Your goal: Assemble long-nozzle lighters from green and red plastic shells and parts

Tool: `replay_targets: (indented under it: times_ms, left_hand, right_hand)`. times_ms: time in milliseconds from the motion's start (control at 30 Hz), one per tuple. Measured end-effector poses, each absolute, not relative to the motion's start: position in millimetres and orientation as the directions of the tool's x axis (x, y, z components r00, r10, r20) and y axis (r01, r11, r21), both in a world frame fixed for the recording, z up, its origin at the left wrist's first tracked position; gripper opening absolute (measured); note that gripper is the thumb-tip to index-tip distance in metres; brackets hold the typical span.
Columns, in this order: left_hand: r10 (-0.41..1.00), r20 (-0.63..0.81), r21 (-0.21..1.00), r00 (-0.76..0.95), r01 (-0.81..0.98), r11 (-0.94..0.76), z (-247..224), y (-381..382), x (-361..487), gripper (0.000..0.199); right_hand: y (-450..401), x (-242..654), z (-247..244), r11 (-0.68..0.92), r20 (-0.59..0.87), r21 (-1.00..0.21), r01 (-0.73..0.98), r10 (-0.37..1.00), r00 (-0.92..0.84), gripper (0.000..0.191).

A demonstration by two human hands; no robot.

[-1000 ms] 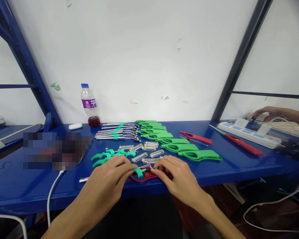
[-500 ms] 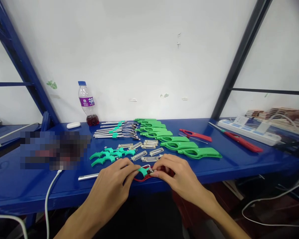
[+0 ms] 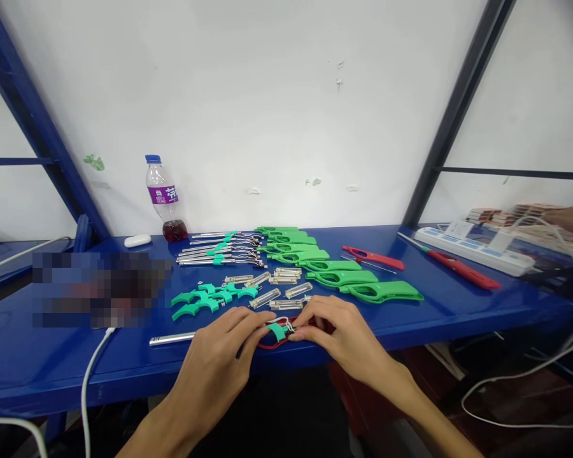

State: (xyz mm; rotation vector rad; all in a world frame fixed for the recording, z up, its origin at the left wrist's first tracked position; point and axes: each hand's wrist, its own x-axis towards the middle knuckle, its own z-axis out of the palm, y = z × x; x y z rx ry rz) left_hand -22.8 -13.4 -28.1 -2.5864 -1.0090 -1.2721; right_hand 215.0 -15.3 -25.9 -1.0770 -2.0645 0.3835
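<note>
Both hands work at a red plastic shell with a looped end [image 3: 268, 346] at the table's near edge.
Compared with the earlier frames, the curved teal plastic trigger [image 3: 277, 331] sits farther right, and more of the silver metal tube [image 3: 172, 340] shows beside the left hand [image 3: 219, 353]. Wrists low, fingers angled inward, the left hand pinches the trigger's left end; the right hand [image 3: 341, 331] pinches the thin white wires [image 3: 289, 324]. The shell lies lengthwise left to right, loop leftward.
</note>
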Motion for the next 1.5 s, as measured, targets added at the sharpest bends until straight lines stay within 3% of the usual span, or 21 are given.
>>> replay_targets:
  times_ms: [200, 400, 600, 1000, 1500]
  left_hand:
    - [0.52, 0.744, 0.206, 0.42, 0.596, -0.776, -29.0, -12.4, -22.0, 0.019]
    - [0.496, 0.753, 0.168, 0.433, 0.603, -0.78, -29.3, -12.4, -22.6, 0.019]
    - [0.469, 0.771, 0.145, 0.43, 0.599, -0.787, -26.4, -12.3, -22.0, 0.018]
    - [0.616, 0.655, 0.2, 0.438, 0.685, -0.7, -14.7, -7.8, -54.5, 0.02]
    - [0.639, 0.593, 0.192, 0.49, 0.684, -0.703, -15.7, -5.1, -53.2, 0.027]
  right_hand:
    - [-14.8, 211.4, -27.0, 0.564, 0.49, -0.597, 0.57, 0.819, -0.297, 0.022]
    - [-16.9, 209.6, -23.3, 0.587, 0.504, -0.532, 0.61, 0.798, -0.33, 0.041]
    - [-12.6, 208.1, -20.6, 0.716, 0.588, -0.378, 0.586, 0.675, -0.445, 0.017]
    - [-9.5, 203.9, -21.3, 0.734, 0.676, -0.423, 0.532, 0.646, -0.354, 0.02]
    - [-14.8, 207.1, -27.2, 0.755, 0.68, -0.374, 0.539, 0.618, -0.394, 0.014]
